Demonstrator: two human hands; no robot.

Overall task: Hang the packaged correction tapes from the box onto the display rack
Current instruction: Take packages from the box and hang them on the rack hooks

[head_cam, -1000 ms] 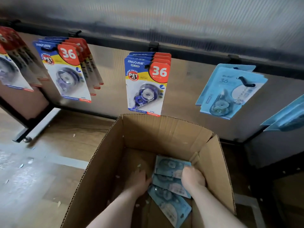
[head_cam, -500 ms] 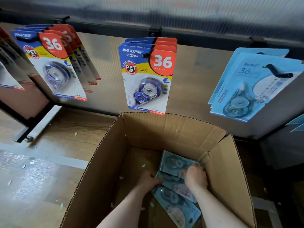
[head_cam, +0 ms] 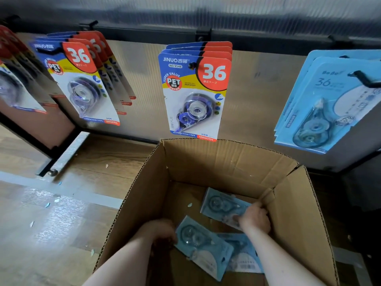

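Observation:
Both my hands are down inside an open cardboard box (head_cam: 305,213). My left hand (head_cam: 159,231) grips the left edge of a light blue correction tape pack (head_cam: 203,244). My right hand (head_cam: 254,220) holds another blue pack (head_cam: 221,205), lifted toward the box's back right corner. A third blue pack (head_cam: 244,254) lies on the box floor between my forearms. Above the box, the display rack (head_cam: 268,40) carries matching blue packs (head_cam: 327,104) on a black hook (head_cam: 365,79) at the right.
Blue, red and yellow "36" correction tape packs hang at centre (head_cam: 195,91) and at left (head_cam: 80,81), with more at the far left edge. Wooden floor (head_cam: 51,223) with paper scraps lies left of the box. A dark object stands at the right (head_cam: 362,188).
The blue packs lay stacked under both hands; now each hand holds its own pack and they are pulled apart. My view has moved closer to the rack.

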